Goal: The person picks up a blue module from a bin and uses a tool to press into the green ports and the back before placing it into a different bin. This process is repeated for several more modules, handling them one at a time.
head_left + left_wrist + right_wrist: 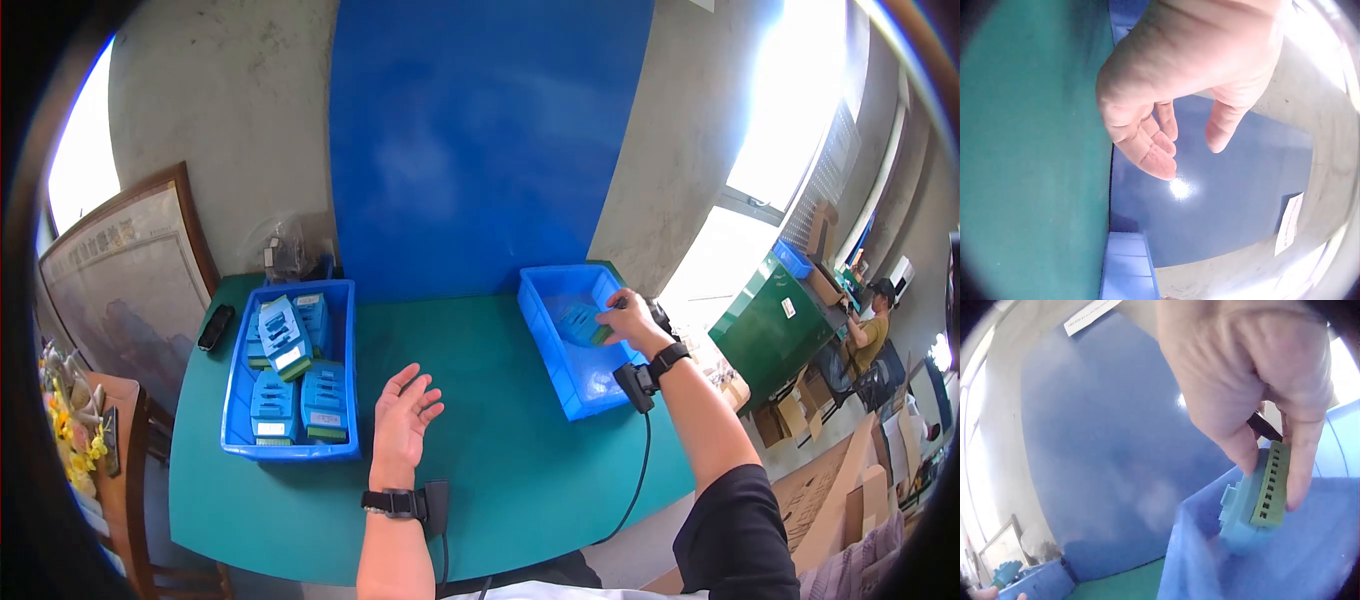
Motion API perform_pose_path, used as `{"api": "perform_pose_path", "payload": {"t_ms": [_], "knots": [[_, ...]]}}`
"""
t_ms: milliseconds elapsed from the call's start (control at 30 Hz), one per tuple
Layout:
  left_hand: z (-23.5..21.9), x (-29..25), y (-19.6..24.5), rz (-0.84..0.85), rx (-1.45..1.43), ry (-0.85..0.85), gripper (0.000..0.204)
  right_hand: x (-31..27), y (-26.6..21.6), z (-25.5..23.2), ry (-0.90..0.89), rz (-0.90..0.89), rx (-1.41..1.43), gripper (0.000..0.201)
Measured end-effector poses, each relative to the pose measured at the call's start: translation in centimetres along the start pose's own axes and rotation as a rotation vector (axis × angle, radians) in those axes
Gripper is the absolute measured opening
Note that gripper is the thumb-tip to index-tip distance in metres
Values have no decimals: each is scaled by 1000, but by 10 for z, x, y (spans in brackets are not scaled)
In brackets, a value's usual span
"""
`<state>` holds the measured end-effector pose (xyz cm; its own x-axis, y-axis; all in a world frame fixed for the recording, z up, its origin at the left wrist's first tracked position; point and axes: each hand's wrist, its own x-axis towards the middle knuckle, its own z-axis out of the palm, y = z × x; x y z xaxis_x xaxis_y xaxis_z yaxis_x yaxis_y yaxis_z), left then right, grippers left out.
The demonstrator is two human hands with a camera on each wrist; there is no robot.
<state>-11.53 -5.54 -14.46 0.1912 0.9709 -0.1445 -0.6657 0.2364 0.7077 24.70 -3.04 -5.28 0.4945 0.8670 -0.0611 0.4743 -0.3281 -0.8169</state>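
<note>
My right hand (622, 318) reaches into the blue bin (560, 372) on the right of the green table and grips a light-blue module with a green connector strip (1254, 503) between thumb and fingers. The same module (582, 324) shows inside that bin in the head view. My left hand (405, 415) hovers palm-up over the table's middle, fingers relaxed and holding nothing; in the left wrist view the left hand (1179, 131) is bare. A second blue bin (240, 400) on the left holds several similar modules (285, 337).
A tall blue board (480, 140) stands against the grey wall behind the table (500, 450). A black device (215, 327) lies at the table's left edge near a framed picture (120, 270). A wooden chair (125, 470) stands left; green cabinet, boxes and a seated person far right.
</note>
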Motion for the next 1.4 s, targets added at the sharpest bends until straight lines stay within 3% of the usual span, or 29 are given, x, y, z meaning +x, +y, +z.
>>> {"api": "perform_pose_path", "payload": {"t_ms": [167,267,433,567,700,800,900,933,1000,1033,1133,1267,1333,1400], "knots": [[-5,3,1,2,-14,39,35,30,6,33,8,58,-139,35],[-5,3,0,-5,-31,44,35,34,-6,41,-111,188,-208,38],[1,3,-2,-16,4,40,34,50,15,57,-55,61,-383,40],[1,-1,3,-7,1,51,37,64,34,66,-149,-60,-317,42],[-4,0,2,-3,4,33,44,33,4,60,-93,16,-314,40],[-5,1,1,-4,25,35,45,21,4,51,196,-551,-581,31],[0,-1,3,30,98,-21,39,-54,-40,59,341,-805,-268,20],[5,-5,4,51,123,-50,40,-75,-43,68,274,-925,-23,14],[17,-16,16,107,185,-106,40,-109,-32,104,152,-839,421,10],[23,-20,20,137,145,-123,35,-124,-23,121,92,-710,571,11],[30,-22,33,46,-288,-23,22,-143,13,167,13,-310,968,15],[37,-14,88,57,-639,-94,7,-146,21,173,18,-270,994,17],[32,7,113,352,-479,4,7,-143,26,169,29,-268,979,14],[19,36,137,665,-276,419,16,-141,34,169,26,-218,938,10]]}}
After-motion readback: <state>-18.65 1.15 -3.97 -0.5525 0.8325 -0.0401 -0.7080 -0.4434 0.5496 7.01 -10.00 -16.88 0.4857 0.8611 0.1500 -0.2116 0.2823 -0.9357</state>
